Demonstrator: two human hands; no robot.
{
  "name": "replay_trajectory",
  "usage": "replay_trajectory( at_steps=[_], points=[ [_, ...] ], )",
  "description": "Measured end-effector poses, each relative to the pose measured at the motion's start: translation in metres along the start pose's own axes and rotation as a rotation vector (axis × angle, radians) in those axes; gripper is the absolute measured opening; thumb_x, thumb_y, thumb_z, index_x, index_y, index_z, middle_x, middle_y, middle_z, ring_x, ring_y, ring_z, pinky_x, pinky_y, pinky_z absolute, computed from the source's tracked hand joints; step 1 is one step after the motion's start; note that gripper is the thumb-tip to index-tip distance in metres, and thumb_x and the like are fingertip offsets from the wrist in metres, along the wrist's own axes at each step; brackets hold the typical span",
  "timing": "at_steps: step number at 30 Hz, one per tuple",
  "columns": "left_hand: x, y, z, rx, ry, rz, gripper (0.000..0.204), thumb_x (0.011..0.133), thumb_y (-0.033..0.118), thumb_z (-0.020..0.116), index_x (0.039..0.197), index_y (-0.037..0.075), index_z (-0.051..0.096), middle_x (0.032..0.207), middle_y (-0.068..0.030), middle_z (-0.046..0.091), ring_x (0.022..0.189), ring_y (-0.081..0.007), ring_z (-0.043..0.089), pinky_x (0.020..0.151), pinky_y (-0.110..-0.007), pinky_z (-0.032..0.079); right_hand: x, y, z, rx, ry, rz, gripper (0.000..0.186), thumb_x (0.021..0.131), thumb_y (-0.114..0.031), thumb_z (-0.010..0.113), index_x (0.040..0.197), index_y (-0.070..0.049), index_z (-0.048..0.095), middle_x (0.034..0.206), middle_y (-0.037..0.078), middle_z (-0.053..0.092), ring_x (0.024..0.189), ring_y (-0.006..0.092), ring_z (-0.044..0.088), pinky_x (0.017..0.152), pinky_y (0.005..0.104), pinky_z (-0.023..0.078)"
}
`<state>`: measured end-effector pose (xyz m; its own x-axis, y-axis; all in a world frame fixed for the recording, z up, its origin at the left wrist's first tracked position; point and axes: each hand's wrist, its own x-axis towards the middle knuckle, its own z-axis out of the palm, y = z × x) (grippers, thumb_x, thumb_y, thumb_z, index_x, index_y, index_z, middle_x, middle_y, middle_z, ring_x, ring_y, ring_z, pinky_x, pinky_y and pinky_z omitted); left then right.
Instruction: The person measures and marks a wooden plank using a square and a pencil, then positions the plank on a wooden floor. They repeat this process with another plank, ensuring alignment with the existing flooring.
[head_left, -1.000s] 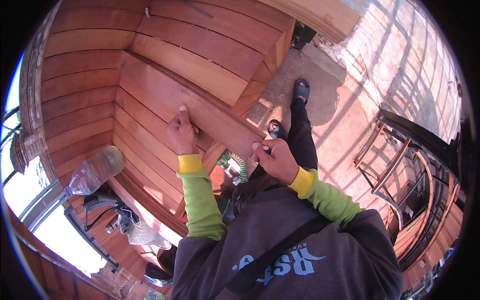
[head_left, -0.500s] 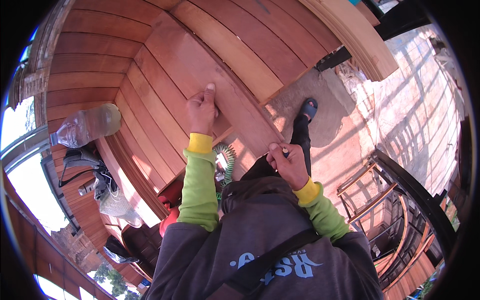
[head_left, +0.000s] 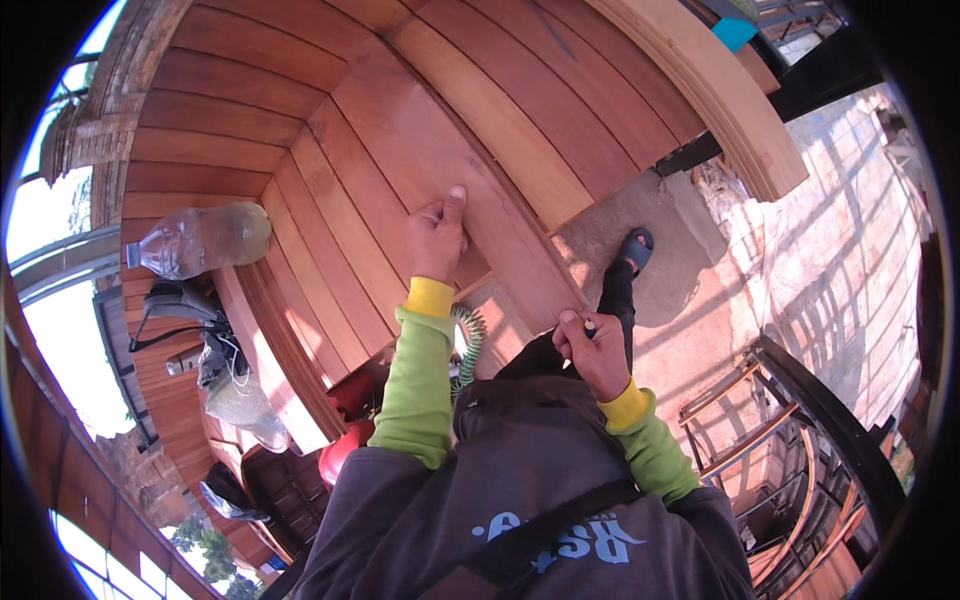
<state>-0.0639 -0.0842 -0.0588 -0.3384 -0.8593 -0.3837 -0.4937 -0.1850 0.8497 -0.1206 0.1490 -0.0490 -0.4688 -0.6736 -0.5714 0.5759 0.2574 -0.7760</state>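
Observation:
A long reddish wooden plank (head_left: 440, 145) lies slantwise across a surface of similar boards (head_left: 350, 215), its near end jutting past their edge. My left hand (head_left: 437, 238) grips the plank's left edge, thumb on top and the fingers curled beneath, partly hidden. At the plank's near end is my right hand (head_left: 597, 355), closed in a pinch around a small, dark pencil-like stick (head_left: 590, 328). Its thumb is at the corner of the plank; whether the stick's tip touches the wood I cannot tell.
A large clear plastic bottle (head_left: 205, 240) lies on its side at the left. Below it are bags (head_left: 235, 390). A coiled green hose (head_left: 467, 345) hangs under the boards. Stacked moulded lengths (head_left: 715, 95) stick out at upper right. A dark metal frame (head_left: 830, 420) stands lower right.
The whole view has shifted, so everything sits slightly lower and further right. My left hand keeps its hold on the plank; my right hand stays at the near end, its wrist slightly turned.

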Motion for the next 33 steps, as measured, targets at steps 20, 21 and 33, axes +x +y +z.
replay_trajectory(
  at_steps=[20, 21, 33],
  points=[
    [0.0033, -0.0024, 0.002, -0.004, 0.032, -0.012, 0.044, 0.089, 0.04, 0.061, 0.06, 0.007, 0.058, 0.044, 0.0014, 0.042, 0.033, -0.0088, 0.037, 0.033, -0.026, 0.025, 0.0015, 0.0022, -0.002, -0.018, -0.02, -0.032, 0.036, 0.094, -0.02, 0.052, 0.07, 0.005, 0.061, 0.056, 0.001, 0.053, 0.05, 0.0045, 0.047, 0.047, 0.021, 0.038],
    [0.003, -0.0025, 0.0022, 0.008, 0.032, -0.013, 0.044, 0.089, 0.041, 0.061, 0.06, 0.007, 0.058, 0.044, 0.0014, 0.042, 0.033, -0.0087, 0.037, 0.033, -0.026, 0.025, 0.0008, 0.0027, -0.0023, -0.023, -0.021, -0.035, 0.036, 0.094, -0.02, 0.052, 0.07, 0.005, 0.061, 0.056, 0.001, 0.053, 0.05, 0.0044, 0.047, 0.047, 0.021, 0.038],
    [0.0039, -0.0033, 0.0004, 0.007, 0.014, 0.002, 0.046, 0.088, 0.045, 0.062, 0.059, 0.008, 0.058, 0.044, 0.001, 0.043, 0.032, -0.0087, 0.037, 0.031, -0.025, 0.025, 0.0001, 0.0003, 0.0007, 0.004, 0.005, -0.018, 0.035, 0.094, -0.02, 0.054, 0.068, 0.002, 0.062, 0.055, 0.001, 0.053, 0.05, 0.0046, 0.046, 0.046, 0.0204, 0.035]
  ],
)
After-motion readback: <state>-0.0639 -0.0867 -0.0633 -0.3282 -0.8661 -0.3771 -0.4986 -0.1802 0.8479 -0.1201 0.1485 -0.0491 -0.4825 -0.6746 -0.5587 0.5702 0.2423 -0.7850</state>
